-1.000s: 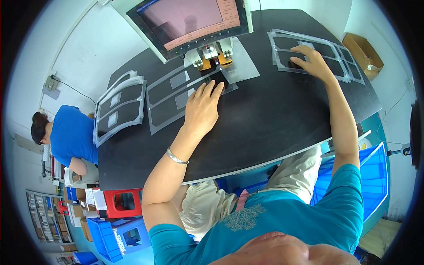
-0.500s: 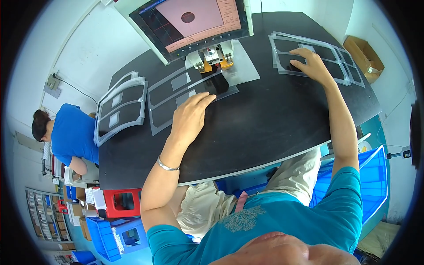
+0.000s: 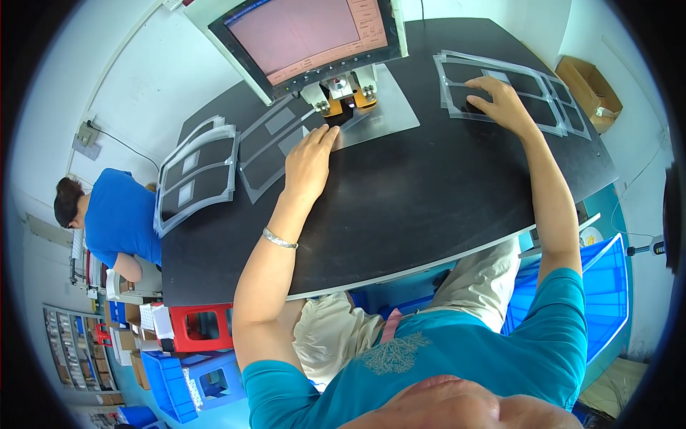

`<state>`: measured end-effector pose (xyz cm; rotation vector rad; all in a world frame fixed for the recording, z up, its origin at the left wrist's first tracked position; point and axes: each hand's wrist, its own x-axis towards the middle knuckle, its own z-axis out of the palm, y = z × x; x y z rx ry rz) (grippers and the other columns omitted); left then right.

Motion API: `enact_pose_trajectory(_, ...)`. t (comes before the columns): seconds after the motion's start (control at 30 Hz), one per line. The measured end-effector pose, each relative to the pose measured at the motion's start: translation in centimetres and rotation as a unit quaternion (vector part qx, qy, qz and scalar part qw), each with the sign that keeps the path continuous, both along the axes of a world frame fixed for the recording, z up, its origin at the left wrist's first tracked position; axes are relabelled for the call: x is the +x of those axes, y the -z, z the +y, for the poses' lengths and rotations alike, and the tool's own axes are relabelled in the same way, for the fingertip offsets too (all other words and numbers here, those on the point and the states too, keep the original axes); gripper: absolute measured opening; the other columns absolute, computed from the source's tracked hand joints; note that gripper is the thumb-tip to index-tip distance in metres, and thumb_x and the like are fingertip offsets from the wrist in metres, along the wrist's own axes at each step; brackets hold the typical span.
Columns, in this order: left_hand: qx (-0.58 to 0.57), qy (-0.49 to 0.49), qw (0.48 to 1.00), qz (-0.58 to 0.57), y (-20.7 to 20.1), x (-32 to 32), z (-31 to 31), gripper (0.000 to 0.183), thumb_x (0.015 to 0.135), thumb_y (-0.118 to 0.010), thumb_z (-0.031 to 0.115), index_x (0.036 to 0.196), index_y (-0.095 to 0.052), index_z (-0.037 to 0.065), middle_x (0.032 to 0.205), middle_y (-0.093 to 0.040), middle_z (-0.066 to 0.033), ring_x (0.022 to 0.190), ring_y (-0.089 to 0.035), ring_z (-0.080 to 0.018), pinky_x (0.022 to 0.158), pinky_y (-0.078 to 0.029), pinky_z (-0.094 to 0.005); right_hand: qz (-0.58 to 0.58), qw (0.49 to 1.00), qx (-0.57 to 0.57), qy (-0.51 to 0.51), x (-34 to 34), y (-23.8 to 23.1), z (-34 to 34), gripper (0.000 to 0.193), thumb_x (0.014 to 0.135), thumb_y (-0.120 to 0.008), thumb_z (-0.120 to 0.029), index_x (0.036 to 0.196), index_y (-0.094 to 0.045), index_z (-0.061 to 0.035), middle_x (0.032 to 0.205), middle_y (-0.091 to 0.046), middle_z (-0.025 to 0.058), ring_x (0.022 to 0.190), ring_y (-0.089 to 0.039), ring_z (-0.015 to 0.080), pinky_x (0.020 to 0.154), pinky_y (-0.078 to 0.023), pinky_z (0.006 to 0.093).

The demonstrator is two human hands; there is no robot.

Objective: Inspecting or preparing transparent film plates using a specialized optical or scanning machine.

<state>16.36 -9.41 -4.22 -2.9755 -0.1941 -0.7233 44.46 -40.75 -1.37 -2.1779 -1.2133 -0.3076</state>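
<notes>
A clear-framed film sheet [image 3: 259, 159] with dark panels and pale rectangular patches lies partly under the head of a bench machine [image 3: 346, 96]. My left hand [image 3: 309, 163] is closed at the sheet's near edge, fingers together and fingertips just in front of the machine; the thumb is mostly hidden. At the right, my right hand [image 3: 504, 107] rests over a stack of similar film sheets [image 3: 457, 71], its thumb and fingers apart. The machine's monitor [image 3: 300, 36] shows a plain pinkish picture.
Another stack of film sheets [image 3: 204, 157] sits at the left of the black table [image 3: 414, 207]. A metal plate [image 3: 393, 114] lies under the machine head. An open cardboard box [image 3: 589, 93] is beyond the right edge. A person in blue [image 3: 121, 211] works at the left.
My left hand and the film sheet have moved away from me, further under the machine head. The dark round spot has gone from the monitor. My right hand has barely moved.
</notes>
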Motion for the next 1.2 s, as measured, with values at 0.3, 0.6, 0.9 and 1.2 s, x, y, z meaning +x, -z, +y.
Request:
enact_pose_trajectory(0.3, -0.057, 0.016, 0.998, 0.018, 0.5, 0.1, 0.7, 0.055, 0.087, -0.055, -0.009, 0.14, -0.054, 0.007, 0.14, -0.059, -0.0146, 0.132, -0.054, -0.03, 0.111, -0.045, -0.0399, 0.038, 0.999, 0.019, 0.002, -1.2, -0.5, 0.9, 0.032, 0.093, -0.069, -0.02, 0.122, -0.069, -0.0047, 0.117, -0.071, 0.0092, 0.104, -0.066, 0.0226, 0.089, -0.053, 0.0348)
enact_pose_trajectory(0.6, -0.03, -0.013, 0.999, 0.011, 1.0, 0.1, 1.7, 0.048, 0.091, -0.049, -0.004, 0.137, -0.058, 0.009, 0.14, -0.058, -0.0165, 0.128, -0.056, -0.0347, 0.108, -0.046, -0.0435, 0.347, 0.93, 0.022, -0.119, -5.6, -1.2, 3.3, 0.036, 0.098, -0.066, -0.017, 0.131, -0.063, -0.0031, 0.114, -0.07, 0.0087, 0.092, -0.068, 0.0136, 0.081, -0.057, 0.0283)
enact_pose_trajectory(0.9, -0.105, 0.187, 0.975, -0.05, -2.3, -2.8, -7.4, 0.043, 0.088, -0.057, 0.0, 0.128, -0.066, 0.014, 0.126, -0.068, -0.0113, 0.115, -0.066, -0.0303, 0.096, -0.056, -0.0397, 0.557, 0.82, 0.033, -0.131, -8.6, -1.6, 4.9, 0.053, 0.101, -0.063, -0.027, 0.143, -0.049, 0.0012, 0.11, -0.068, 0.0086, 0.091, -0.07, 0.0133, 0.069, -0.056, 0.0223)
enact_pose_trajectory(1.2, 0.006, 0.19, 0.982, 0.015, -5.7, -5.7, -2.9, 0.047, 0.082, -0.076, 0.02, 0.126, -0.064, 0.008, 0.137, -0.058, -0.0151, 0.13, -0.054, -0.0324, 0.105, -0.046, -0.0443, 0.302, 0.952, 0.053, 0.004, -2.9, -0.2, 2.7, 0.05, 0.085, -0.065, -0.002, 0.135, -0.058, 0.0054, 0.125, -0.064, 0.0163, 0.103, -0.063, 0.0194, 0.086, -0.052, 0.0304)
